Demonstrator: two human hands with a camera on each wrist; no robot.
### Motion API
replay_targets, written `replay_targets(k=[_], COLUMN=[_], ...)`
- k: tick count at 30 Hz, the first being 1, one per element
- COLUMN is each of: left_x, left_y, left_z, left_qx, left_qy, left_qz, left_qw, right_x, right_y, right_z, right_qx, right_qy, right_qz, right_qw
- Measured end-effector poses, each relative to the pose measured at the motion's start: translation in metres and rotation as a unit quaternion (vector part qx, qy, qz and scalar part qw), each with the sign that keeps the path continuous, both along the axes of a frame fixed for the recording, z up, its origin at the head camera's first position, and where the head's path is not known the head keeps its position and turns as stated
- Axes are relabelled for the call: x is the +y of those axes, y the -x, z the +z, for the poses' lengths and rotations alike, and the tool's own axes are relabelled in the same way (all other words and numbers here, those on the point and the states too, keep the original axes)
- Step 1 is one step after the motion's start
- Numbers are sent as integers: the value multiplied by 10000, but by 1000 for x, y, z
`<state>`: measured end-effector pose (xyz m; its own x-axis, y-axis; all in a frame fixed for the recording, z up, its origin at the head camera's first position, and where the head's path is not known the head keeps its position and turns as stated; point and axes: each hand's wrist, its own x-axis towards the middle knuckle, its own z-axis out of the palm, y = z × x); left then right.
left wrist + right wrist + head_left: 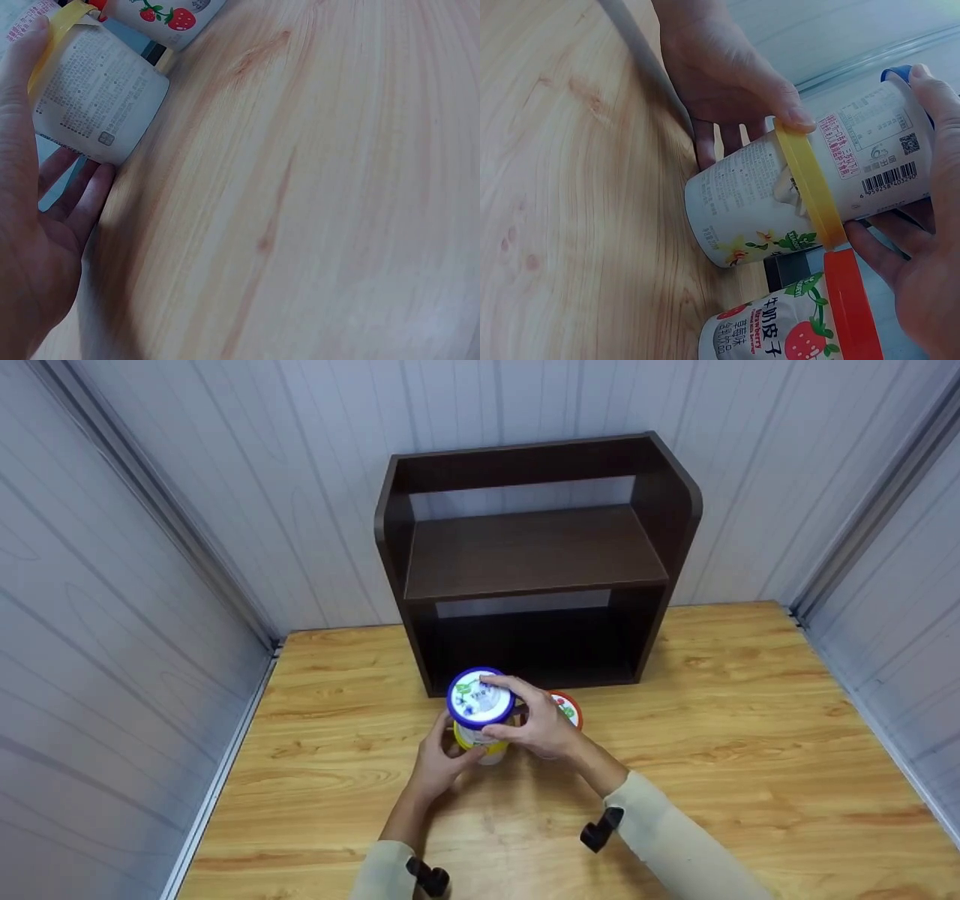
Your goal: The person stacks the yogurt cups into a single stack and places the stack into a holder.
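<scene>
A white paper tub with a blue lid (pixel 471 706) stands on top of a second white tub with a yellow lid (pixel 739 199), their surfaces touching. My right hand (pixel 546 726) grips the upper tub, its fingers and thumb at opposite sides. Around the lower tub curls my left hand (pixel 433 769); its thumb rests at the yellow lid, and the other fingers reach round near the base. Close beside the stack is a third tub with a red lid (pixel 849 304) and strawberries printed on its side, partly hidden by my right hand in the head view.
A dark brown two-tier shelf (pixel 536 551) stands against the back wall, just behind the tubs. Wood-grain tabletop (pixel 750 750) spreads to both sides. Pale panelled walls (pixel 135 585) enclose the table at left, back and right.
</scene>
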<state>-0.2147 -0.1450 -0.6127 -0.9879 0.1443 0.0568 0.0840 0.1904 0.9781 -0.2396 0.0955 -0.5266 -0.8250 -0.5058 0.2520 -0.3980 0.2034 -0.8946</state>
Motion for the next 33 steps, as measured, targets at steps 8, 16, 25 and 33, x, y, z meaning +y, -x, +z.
replay_targets(k=[8, 16, 25, 33], left_x=[-1, 0, -1, -6], left_y=[-1, 0, -1, 6], left_z=[-1, -1, -2, -20], left_qx=[223, 61, 243, 681], left_qy=[119, 28, 68, -127], left_qz=[-60, -53, -34, -146], left_qw=[9997, 10000, 9997, 9975], right_x=[-1, -1, 5, 18], right_y=[0, 0, -1, 0], right_z=[0, -1, -1, 0], right_qx=[93, 152, 121, 660], right_qy=[10, 66, 217, 197], right_qz=[-82, -128, -176, -401], right_qw=[9999, 9998, 9995, 9968])
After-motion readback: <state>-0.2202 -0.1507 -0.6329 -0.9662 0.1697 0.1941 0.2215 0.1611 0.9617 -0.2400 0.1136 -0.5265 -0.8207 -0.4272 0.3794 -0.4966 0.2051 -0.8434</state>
